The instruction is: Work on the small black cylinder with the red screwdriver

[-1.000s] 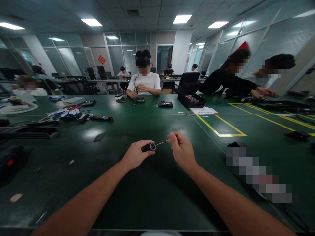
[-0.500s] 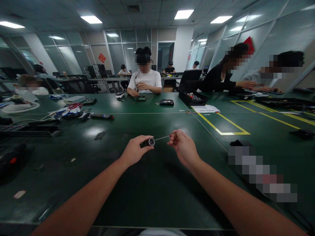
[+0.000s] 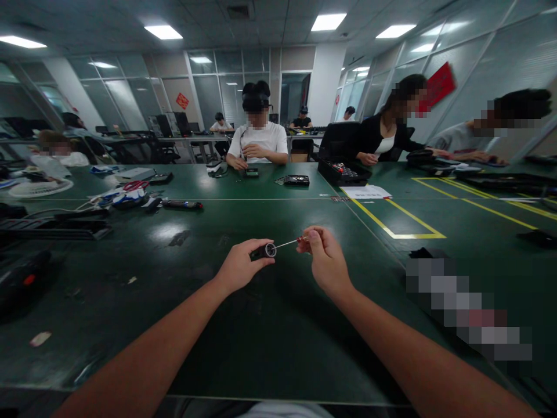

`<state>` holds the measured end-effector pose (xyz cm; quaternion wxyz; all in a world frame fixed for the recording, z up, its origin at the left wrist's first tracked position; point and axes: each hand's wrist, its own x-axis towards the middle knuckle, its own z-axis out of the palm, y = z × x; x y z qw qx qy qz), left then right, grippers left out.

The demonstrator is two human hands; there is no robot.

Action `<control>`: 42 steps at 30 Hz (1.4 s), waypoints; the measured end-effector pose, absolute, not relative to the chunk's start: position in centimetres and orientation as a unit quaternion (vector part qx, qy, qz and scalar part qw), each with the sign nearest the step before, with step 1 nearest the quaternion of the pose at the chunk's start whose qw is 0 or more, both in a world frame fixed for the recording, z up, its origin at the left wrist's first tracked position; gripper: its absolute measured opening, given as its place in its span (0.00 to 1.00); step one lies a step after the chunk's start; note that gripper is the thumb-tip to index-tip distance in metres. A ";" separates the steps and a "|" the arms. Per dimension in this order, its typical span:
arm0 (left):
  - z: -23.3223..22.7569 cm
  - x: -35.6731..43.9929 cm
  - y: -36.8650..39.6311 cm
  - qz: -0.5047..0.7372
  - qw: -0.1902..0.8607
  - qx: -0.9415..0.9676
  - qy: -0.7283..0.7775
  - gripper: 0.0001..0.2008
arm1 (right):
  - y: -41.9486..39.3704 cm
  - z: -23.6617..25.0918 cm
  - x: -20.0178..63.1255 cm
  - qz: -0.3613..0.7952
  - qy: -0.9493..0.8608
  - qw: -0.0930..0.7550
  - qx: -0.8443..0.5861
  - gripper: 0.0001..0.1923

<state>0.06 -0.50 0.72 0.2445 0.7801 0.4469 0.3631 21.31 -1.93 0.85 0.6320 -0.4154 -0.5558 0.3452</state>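
My left hand point(image 3: 238, 266) grips a short black cylinder point(image 3: 260, 251) between thumb and fingers. Its round, silver-rimmed end point(image 3: 270, 250) faces right; I cannot tell exactly what kind of part it is. In my right hand point(image 3: 327, 255), the fingers are closed around the red handle of a thin screwdriver point(image 3: 287, 242). The slim metal shaft points left and its tip meets the cylinder's open end, though whether it touches inside is too small to tell. Both hands are held above the green table point(image 3: 261, 348).
Left lie a black tool with a red button point(image 3: 28, 278), a black frame point(image 3: 78, 226), a pen-like tool point(image 3: 183, 204) and red-handled scissors point(image 3: 136, 186). A black box point(image 3: 343, 172) stands back right, near yellow tape point(image 3: 418, 236). Co-workers sit across the table, one in white point(image 3: 261, 142).
My hands keep nearly the same pose, with the right wrist and screwdriver turned slightly. The view has shifted a little. At the right, a co-worker in black has turned and drawn back an arm.
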 end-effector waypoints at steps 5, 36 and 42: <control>0.5 0.0 -0.4 0.366 0.250 0.773 0.454 0.20 | -2.2 0.7 21.5 0.343 -0.581 0.620 -0.401 0.13; 0.3 0.1 -0.4 0.352 0.243 0.792 0.435 0.19 | -2.5 1.2 21.8 0.281 -0.613 0.579 -0.459 0.11; 0.3 0.3 -0.4 0.354 0.241 0.794 0.432 0.19 | -2.3 0.9 21.5 0.310 -0.588 0.600 -0.445 0.14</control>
